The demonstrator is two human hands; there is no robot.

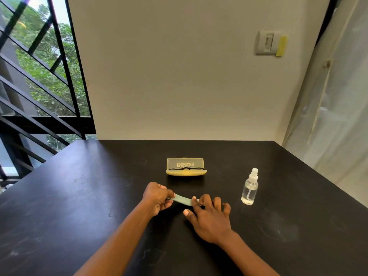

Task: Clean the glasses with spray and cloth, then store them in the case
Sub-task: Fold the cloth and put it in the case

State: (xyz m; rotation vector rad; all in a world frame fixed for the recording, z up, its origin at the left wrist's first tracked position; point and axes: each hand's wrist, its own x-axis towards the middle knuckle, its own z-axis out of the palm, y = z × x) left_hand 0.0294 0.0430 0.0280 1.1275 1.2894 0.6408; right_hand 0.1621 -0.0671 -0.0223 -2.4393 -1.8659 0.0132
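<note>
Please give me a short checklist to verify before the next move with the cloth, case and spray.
1. Cloth held by left hand: ok.
2. Right hand also on cloth: ok.
3. Glasses lying in open case: ok.
4. Spray upright, apart from hands: ok.
5. Lenses clean: cannot tell.
6. Liquid in spray: ok.

You see a matt black table (79,196), a soft cloth (182,201), a translucent plastic case (185,166) and a clear plastic spray bottle (250,191).
</note>
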